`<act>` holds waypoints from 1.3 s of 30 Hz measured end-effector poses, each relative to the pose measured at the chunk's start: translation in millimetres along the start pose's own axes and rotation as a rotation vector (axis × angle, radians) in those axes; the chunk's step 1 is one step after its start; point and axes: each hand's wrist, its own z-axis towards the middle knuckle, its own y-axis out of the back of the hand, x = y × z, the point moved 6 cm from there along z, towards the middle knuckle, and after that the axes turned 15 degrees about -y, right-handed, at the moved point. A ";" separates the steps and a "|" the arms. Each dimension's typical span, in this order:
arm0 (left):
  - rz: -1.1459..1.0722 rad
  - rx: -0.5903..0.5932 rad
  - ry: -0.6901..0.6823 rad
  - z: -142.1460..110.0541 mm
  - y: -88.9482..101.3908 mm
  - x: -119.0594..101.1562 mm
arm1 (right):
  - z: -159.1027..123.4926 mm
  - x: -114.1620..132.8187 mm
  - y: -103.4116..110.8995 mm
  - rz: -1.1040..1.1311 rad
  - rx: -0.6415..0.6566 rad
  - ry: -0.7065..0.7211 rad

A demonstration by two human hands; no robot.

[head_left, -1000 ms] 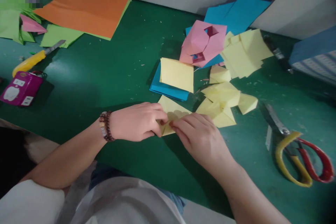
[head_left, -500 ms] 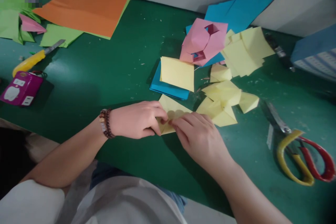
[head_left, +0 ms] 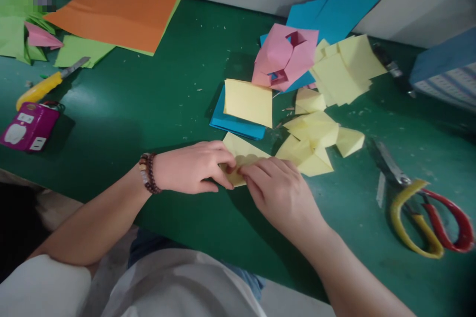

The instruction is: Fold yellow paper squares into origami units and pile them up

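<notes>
A pale yellow sheet of paper [head_left: 243,146] lies on the green table, partly covered by both hands. My left hand [head_left: 193,167], with a beaded bracelet at the wrist, has its fingers bent on the paper's left side. My right hand [head_left: 278,185] is closed at the paper's middle, fingertips pinched together close to the left fingers. Just beyond lies a stack of cream squares [head_left: 248,102] on folded blue paper [head_left: 236,126]. Folded yellow paper pieces [head_left: 310,146] sit beside my right hand.
Scissors with yellow and red handles [head_left: 416,208] lie on the right. A pink folded paper shape [head_left: 284,54], yellow squares [head_left: 342,77] and blue sheets [head_left: 334,12] are at the back. On the left are orange paper [head_left: 115,15], a yellow-handled cutter [head_left: 40,89] and a purple box [head_left: 31,126].
The whole view has shifted slightly. My left fingers have straightened a little along the paper's near edge; my right hand keeps its pinch at the middle.
</notes>
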 end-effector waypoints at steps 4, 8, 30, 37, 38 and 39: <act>0.008 0.014 0.006 0.2 -0.7 0.5 | 0.1 -0.3 -0.5 0.006 -0.003 -0.006; 0.025 0.027 0.005 0.5 -2.0 -0.1 | 0.0 -0.3 -0.6 0.006 -0.008 -0.006; 0.016 0.025 -0.012 -0.1 -1.2 -2.1 | -1.1 -0.9 -1.9 -0.013 0.013 -0.017; 0.031 0.032 -0.009 0.2 -1.0 -2.9 | -0.7 -3.5 -3.3 -0.015 0.015 -0.061; 0.028 0.027 -0.013 0.1 -0.7 -3.1 | -1.0 -3.9 -3.6 -0.012 0.020 -0.067; 0.025 0.024 -0.015 0.1 -0.6 -3.1 | -1.2 -4.3 -3.7 -0.007 0.022 -0.070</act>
